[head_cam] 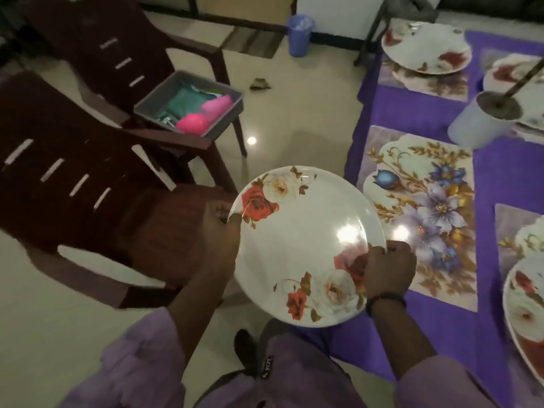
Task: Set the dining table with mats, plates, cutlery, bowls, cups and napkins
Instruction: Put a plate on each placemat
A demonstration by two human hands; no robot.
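Observation:
I hold a white plate with red and white roses (303, 242) in the air beside the table's left edge. My left hand (219, 231) grips its left rim. My right hand (388, 269) grips its lower right rim. Just right of the plate lies a bare floral mat with blue flowers (426, 207) on the purple tablecloth (494, 172). Further back, another rose plate (426, 48) sits on a mat. A rose plate (524, 304) at the right edge and one more plate (512, 72) at the far right are partly cut off.
A pale container with a stick in it (482, 119) stands on the table. Two dark brown plastic chairs (88, 187) stand to the left; the far one carries a grey bin (188, 107) with pink cups and green cloth. A blue bucket (300, 33) sits on the floor.

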